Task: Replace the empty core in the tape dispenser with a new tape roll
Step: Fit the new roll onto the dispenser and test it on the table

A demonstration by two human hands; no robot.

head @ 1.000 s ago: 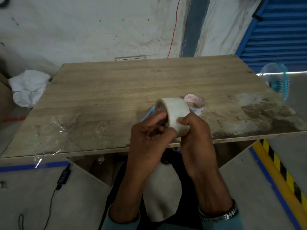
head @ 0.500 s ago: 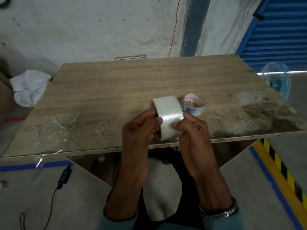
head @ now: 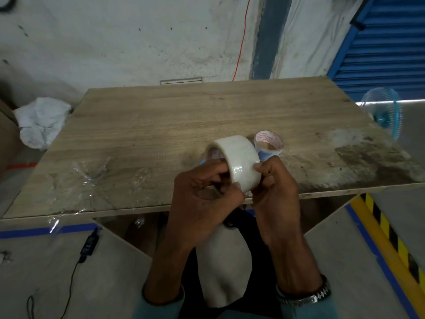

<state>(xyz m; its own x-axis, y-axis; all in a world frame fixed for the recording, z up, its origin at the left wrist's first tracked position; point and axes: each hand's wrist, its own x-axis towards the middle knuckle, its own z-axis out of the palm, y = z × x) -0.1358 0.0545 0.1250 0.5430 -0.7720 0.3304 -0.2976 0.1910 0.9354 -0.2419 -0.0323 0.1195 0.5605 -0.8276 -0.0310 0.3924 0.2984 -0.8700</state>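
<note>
A full roll of clear tape [head: 239,161] is held upright over the near edge of the wooden table [head: 174,125]. My left hand [head: 202,199] grips its left side, fingers curled at the core opening and the lower edge. My right hand [head: 273,189] pinches the roll's right side with thumb and curled fingers. Just behind the roll, an empty cardboard core [head: 268,143] with red print lies on the table. A sliver of something blue [head: 202,161] shows behind the roll; the tape dispenser is otherwise hidden.
Crumpled clear film [head: 92,171] is stuck on the table's near left. A white bag [head: 40,120] lies on the floor at left, a small blue fan [head: 386,116] stands at right. A black cable [head: 87,247] and a yellow-black floor stripe [head: 391,238] lie below the table.
The roll has been turned in my hands and lowered slightly toward the table edge. My left thumb has shifted down to the roll's lower edge.
</note>
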